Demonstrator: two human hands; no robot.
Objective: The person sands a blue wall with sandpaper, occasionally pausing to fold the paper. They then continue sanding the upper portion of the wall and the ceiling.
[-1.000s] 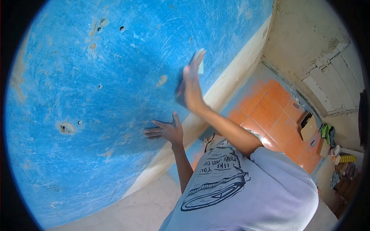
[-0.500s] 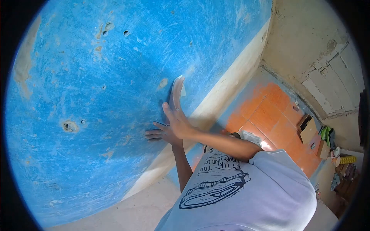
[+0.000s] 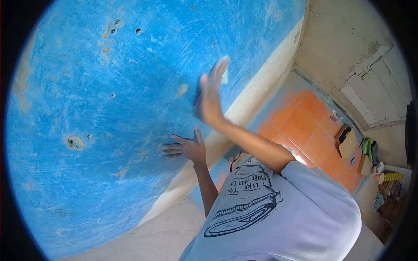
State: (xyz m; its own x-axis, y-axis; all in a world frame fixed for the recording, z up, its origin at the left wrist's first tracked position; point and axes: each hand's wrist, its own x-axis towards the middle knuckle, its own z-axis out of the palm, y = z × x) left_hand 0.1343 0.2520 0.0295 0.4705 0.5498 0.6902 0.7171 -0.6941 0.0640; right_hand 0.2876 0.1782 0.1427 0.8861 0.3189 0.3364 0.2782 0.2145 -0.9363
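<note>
My right hand [image 3: 212, 96] lies along the blue wall [image 3: 109, 174], fingers extended and pressed together, somewhat blurred. A small pale flat piece [image 3: 224, 77] shows beside its fingers, held against the wall; the rest of the piece is hidden under the hand. Lower on the wall, my left hand [image 3: 191, 148] rests with its fingers spread and nothing in it. The blue surface is scuffed, with a pale patch [image 3: 182, 90] left of my right hand and a chipped hole [image 3: 75, 142] farther left.
A cream band [image 3: 248, 95] edges the blue wall. Orange floor tiles [image 3: 305, 126] lie to the right, with an open cardboard box [image 3: 347, 143], green cloth [image 3: 369, 150] and a yellow item [image 3: 393, 176] near the far wall. My printed shirt [image 3: 296, 213] fills the lower right.
My right hand has slid up the image along the wall with the pale piece, away from my left hand, which it overlapped before. My left hand stays nearly in place.
</note>
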